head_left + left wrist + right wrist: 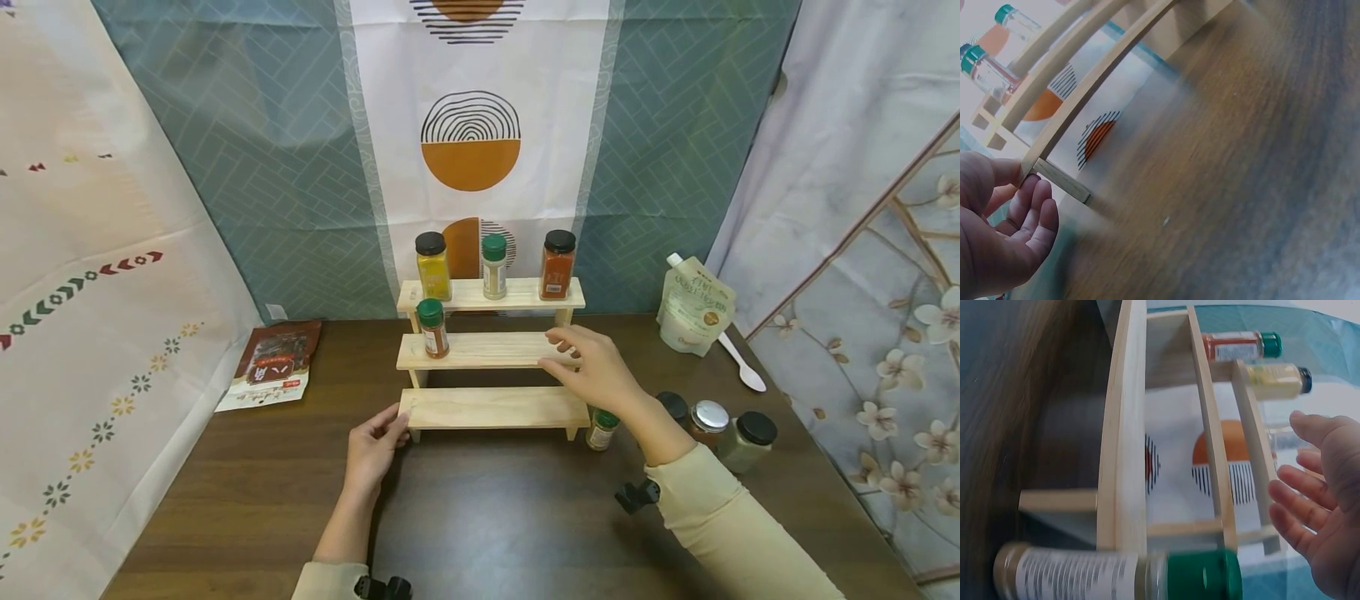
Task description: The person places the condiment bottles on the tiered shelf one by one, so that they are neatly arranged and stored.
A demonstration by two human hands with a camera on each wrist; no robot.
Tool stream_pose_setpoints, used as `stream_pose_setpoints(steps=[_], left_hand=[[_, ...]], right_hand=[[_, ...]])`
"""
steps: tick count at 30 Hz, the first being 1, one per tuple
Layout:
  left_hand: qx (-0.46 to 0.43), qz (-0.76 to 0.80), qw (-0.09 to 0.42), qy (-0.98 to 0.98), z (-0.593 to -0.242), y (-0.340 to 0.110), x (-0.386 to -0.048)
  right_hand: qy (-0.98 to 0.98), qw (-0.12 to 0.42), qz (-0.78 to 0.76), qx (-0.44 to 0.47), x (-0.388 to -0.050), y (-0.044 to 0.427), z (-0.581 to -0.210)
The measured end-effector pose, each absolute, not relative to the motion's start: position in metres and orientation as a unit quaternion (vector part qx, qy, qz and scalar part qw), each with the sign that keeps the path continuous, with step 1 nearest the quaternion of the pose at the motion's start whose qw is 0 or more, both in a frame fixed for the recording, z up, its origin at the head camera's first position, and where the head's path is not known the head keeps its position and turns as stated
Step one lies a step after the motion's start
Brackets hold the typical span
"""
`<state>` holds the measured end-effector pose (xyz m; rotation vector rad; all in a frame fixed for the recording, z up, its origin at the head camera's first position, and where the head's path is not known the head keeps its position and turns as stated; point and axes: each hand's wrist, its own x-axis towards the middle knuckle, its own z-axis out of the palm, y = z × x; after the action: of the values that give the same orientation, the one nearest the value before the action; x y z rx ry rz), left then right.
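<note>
Nearest, two pale sleeves (738, 521) reach in over a dark wooden tabletop (510, 517). The left hand (373, 450) has a pinching grip, thumb and fingers closed on the left end of the lowest step of a three-step wooden rack (495, 408), which stands mid-tabletop. Just beside the rack's right front foot is a small green-capped jar (601, 431). Further right, partly behind the right forearm, sit a silver-capped jar (709, 418) and two black-capped jars (750, 440).

The right hand (594, 367) is above the right end of the middle step, its grip loose and fairly wide, fingers gently bent, with nothing in it. At that step's left end stands a green-capped jar of reddish spice (433, 331). Along the top step, left to right, stand a yellow jar (433, 272), a slim green-capped shaker (494, 271) and an orange-red jar (557, 268).

At the far left lies a brown-and-white packet (273, 362); at the far right, a pale green spouted pouch (693, 308) stands by a white spoon (744, 365). Behind hangs a teal-and-white cloth (300, 167).
</note>
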<state>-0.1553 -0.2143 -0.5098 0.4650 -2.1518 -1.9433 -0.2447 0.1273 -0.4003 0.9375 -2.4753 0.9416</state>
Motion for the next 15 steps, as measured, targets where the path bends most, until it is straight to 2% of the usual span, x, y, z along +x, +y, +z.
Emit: stream_pose_setpoints(steps=[11, 15], left_hand=[[0.156, -0.656, 0.100, -0.732, -0.510, -0.214, -0.155], [0.156, -0.658, 0.103, -0.730, -0.510, -0.214, -0.156]], right_hand=[[-0.874, 0.181, 0.312, 0.325, -0.239, 0.167, -0.408], [-0.885, 0.167, 0.296, 0.319, -0.237, 0.180, -0.411]])
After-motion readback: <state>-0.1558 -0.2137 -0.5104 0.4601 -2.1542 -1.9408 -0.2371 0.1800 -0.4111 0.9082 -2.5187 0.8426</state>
